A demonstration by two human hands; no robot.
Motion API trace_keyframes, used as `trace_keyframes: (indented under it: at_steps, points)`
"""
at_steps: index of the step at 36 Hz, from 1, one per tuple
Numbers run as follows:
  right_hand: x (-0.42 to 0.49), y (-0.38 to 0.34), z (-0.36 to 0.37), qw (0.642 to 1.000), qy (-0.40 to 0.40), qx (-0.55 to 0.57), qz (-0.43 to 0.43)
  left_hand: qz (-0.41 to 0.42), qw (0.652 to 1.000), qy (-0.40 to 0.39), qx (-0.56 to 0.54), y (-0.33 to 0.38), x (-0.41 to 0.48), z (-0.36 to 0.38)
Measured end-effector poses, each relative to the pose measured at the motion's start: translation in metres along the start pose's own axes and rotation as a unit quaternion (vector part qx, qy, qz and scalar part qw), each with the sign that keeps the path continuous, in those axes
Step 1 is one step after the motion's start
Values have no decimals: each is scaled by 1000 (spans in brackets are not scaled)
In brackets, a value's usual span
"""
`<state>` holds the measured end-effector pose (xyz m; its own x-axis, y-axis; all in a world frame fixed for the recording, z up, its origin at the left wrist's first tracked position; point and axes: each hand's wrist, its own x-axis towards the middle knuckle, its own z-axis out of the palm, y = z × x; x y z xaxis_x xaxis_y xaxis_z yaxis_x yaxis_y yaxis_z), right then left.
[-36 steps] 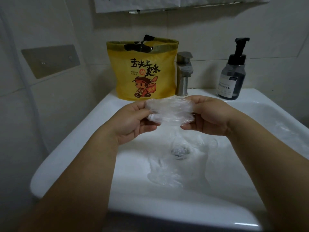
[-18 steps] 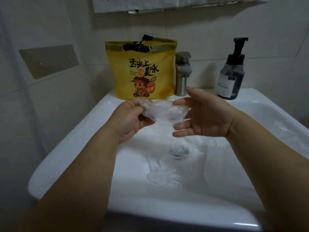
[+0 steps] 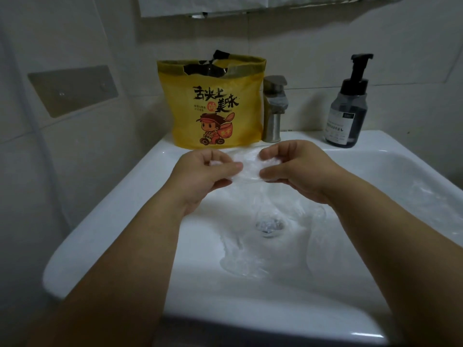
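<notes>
both hands are held over the white sink, just in front of its back ledge. left hand: fingers curled, thumb and fingertips pinching the left end of a crumpled piece of clear plastic film. right hand: fingers also curled, thumb below and fingers above, pinching the right end of the same film. the film spans the short gap between the two hands, bunched and wrinkled, held in the air above the basin, not touching it.

more thin clear plastic lies in the basin below, spread around and in front of the metal drain; its edges are hard to trace against the white surface.

on the back ledge: a yellow bag with a cartoon figure and black printed characters stands upright, top open, something dark inside. just right of it, touching or nearly so, a steel faucet. well to the right, a dark pump bottle stands upright on the ledge. a grey rectangular plate is fixed to the left wall.
</notes>
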<state>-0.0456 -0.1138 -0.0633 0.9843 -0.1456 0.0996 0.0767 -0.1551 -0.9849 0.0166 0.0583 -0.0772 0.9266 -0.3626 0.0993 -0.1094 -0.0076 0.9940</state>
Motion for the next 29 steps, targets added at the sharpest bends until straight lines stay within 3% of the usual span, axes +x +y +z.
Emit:
trace_keyframes:
  at_steps: [7, 21, 26, 29]
  points:
    - [0, 2, -2, 998, 23, -61, -18, 41, 999, -15, 28, 0, -3, -1]
    - [4, 11, -1, 967, 40, -247, -59, 159, 959, 64, 225, -5, -2, 1]
    - [2, 10, -5, 954, 31, -291, -59, 152, 950, 36, 270, -7, -1, -3]
    - [1, 10, -6, 952, 32, -298, -66, 114, 972, 5, 205, -6, 0, -5]
